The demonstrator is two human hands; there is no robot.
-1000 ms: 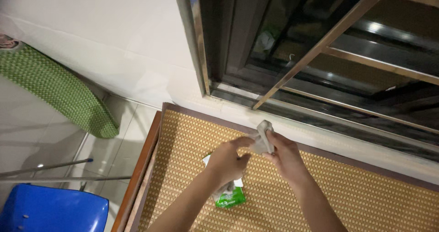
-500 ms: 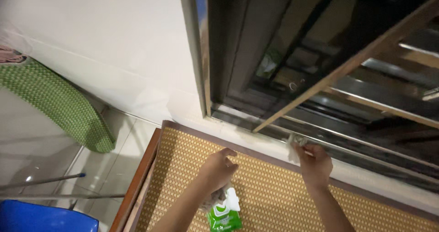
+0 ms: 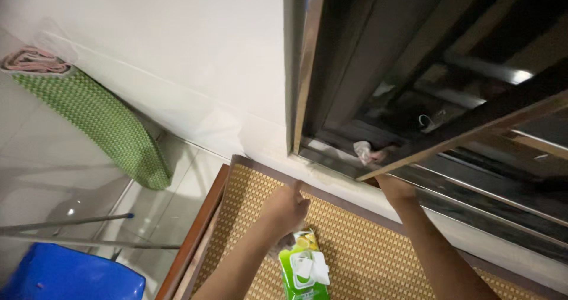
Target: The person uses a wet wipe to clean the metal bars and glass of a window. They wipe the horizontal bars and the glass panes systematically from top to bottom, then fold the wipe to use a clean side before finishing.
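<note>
Glossy metal window frame, woven straw mat, shiny plastic wipes pack.

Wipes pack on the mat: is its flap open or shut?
Open. The white flap is lifted off the top of the green wipes pack, which lies flat on the woven mat below the left hand.

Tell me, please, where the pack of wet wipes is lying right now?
In the head view, the green wet-wipe pack lies low in the middle on the woven mat, just below the left hand.
</note>
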